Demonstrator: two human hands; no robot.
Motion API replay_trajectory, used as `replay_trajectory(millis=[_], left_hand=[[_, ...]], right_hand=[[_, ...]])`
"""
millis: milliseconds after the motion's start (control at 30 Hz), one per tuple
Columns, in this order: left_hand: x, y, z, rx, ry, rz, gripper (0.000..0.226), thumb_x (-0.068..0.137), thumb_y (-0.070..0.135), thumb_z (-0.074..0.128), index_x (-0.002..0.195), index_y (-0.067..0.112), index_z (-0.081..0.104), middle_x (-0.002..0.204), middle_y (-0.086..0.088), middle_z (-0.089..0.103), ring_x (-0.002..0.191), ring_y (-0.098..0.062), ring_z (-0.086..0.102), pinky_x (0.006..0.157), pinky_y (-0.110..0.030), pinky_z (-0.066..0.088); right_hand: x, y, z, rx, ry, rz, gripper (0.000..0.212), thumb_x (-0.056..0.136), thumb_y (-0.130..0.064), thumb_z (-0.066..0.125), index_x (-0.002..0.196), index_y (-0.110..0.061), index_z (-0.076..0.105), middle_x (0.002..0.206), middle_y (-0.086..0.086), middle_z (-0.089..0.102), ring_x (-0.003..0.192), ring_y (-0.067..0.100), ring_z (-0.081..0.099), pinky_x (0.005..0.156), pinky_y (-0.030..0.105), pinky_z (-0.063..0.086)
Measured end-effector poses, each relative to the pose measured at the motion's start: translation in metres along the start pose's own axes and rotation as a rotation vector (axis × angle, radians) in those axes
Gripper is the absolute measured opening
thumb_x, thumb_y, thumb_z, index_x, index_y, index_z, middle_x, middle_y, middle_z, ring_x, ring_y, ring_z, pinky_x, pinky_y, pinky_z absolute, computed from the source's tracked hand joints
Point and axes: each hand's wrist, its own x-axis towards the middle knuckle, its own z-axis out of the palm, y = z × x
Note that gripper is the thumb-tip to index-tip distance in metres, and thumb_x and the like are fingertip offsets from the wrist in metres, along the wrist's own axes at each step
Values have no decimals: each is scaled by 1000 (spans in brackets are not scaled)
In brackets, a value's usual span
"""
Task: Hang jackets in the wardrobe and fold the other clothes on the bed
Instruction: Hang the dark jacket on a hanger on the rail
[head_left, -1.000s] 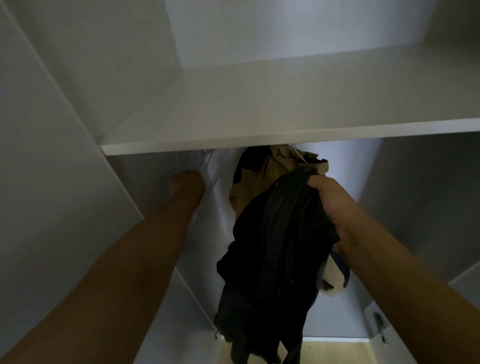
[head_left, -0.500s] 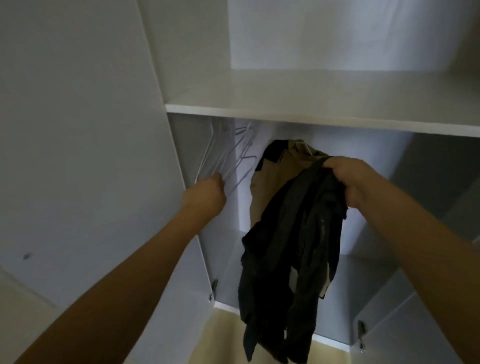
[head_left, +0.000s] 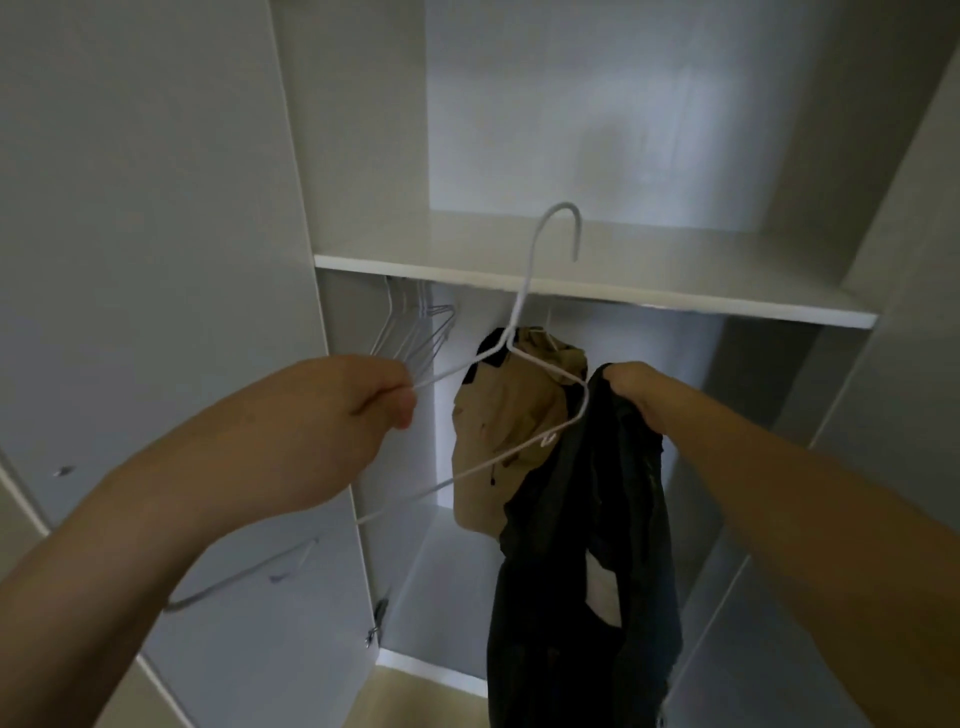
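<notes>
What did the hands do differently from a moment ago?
The left hand gripped a white wire hanger and pulled it off the rail, out from the spare hangers. The right hand keeps holding the black jacket; the tan jacket stays hanging.

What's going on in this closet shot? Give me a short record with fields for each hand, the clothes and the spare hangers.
left hand: grips a white wire hanger, off the rail
right hand: holds a dark jacket bunched at its top, hanging down
tan jacket: hung under the shelf
spare hangers: bunched at the rail's left end
dark jacket status: not yet on the hanger
</notes>
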Motion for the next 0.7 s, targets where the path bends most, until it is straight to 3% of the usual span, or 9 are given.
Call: replay_trajectory(millis=[133, 200, 300, 367, 500, 633, 700], left_hand=[[0, 23, 4, 65, 9, 83, 30, 102, 33, 36, 81, 25, 56, 66, 4, 51, 61, -6, 48, 54, -18, 33], [8, 31, 13, 72, 6, 121, 30, 103, 32, 36, 82, 22, 55, 66, 5, 49, 60, -5, 46, 52, -18, 30], [26, 40, 34, 24, -46, 159, 30, 102, 29, 37, 81, 17, 56, 65, 6, 49, 56, -5, 45, 50, -18, 32], [34, 42, 39, -76, -112, 168, 30, 101, 27, 40, 80, 15, 59, 61, 6, 48, 51, -3, 44, 48, -13, 35], [31, 40, 18, -242, -153, 222, 33, 99, 24, 45, 70, 23, 59, 48, 11, 47, 45, -1, 43, 48, -13, 35], [33, 49, 24, -206, -130, 281, 31, 98, 27, 44, 74, 19, 62, 53, 9, 48, 48, -2, 45, 50, -15, 37], [45, 61, 52, -180, -128, 286, 31, 100, 27, 42, 79, 16, 61, 59, 7, 49, 51, -1, 47, 50, -11, 37]], right_hand=[[-16, 2, -27, -3, 17, 12, 29, 101, -13, 41, 117, 3, 59, 105, 18, 57, 71, 25, 49, 62, 30, 44], [-23, 1, -38, -6, 0, 22, 24, 98, -10, 43, 106, 3, 62, 103, 20, 59, 76, 30, 54, 61, 31, 48], [-31, -2, -49, 18, 33, 25, 19, 93, -6, 44, 83, -1, 60, 84, 18, 57, 69, 29, 53, 54, 31, 48], [-36, -3, -59, 83, 65, 36, 20, 94, -13, 42, 87, -5, 59, 84, 16, 56, 70, 29, 53, 53, 28, 46], [-50, 4, -87, 103, 117, 36, 29, 99, -24, 38, 107, -5, 59, 98, 17, 61, 82, 30, 57, 67, 32, 50], [-65, 5, -93, 128, 75, -33, 25, 100, -24, 41, 96, -10, 61, 80, 12, 61, 67, 23, 58, 50, 25, 50], [-76, -3, -83, 133, 8, -70, 24, 98, -24, 43, 91, -12, 63, 84, 15, 65, 72, 28, 62, 57, 28, 56]])
